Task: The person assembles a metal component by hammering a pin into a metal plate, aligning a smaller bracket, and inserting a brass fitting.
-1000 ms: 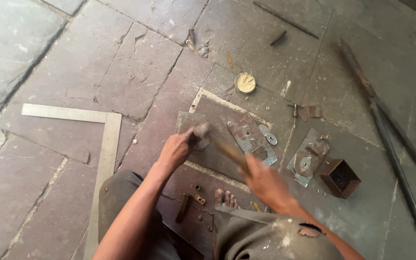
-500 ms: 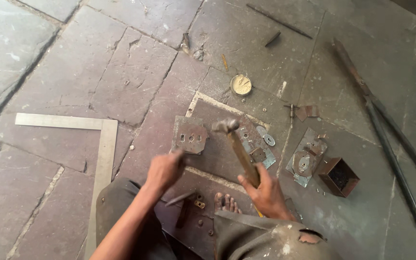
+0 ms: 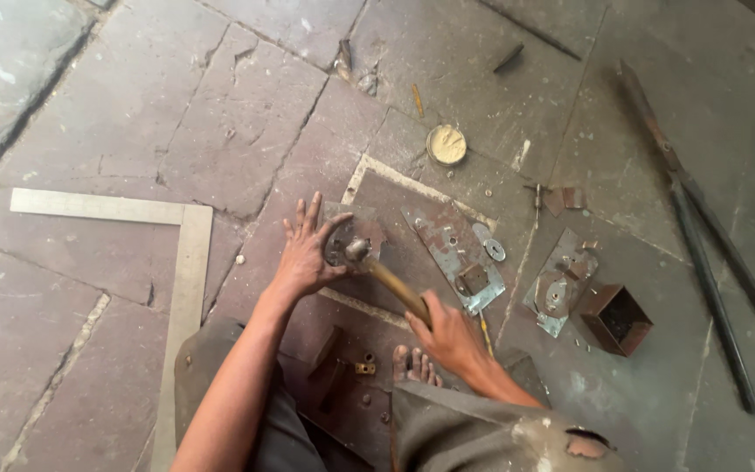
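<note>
- We see the left hand [image 3: 306,253] spread flat, fingers released, pinning a small metal plate [image 3: 353,236] on the stone floor [image 3: 176,114].
- The right hand [image 3: 450,336] is clenched around the hammer [image 3: 386,275] handle.
- The hammer's long axis runs diagonally, head up-left on the plate, just beside the left thumb.

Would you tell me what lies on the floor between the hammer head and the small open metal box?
In the head view, two flat metal plates lie between the hammer head and the box: a long plate nearer the hammer, and another plate right beside the box.
</note>
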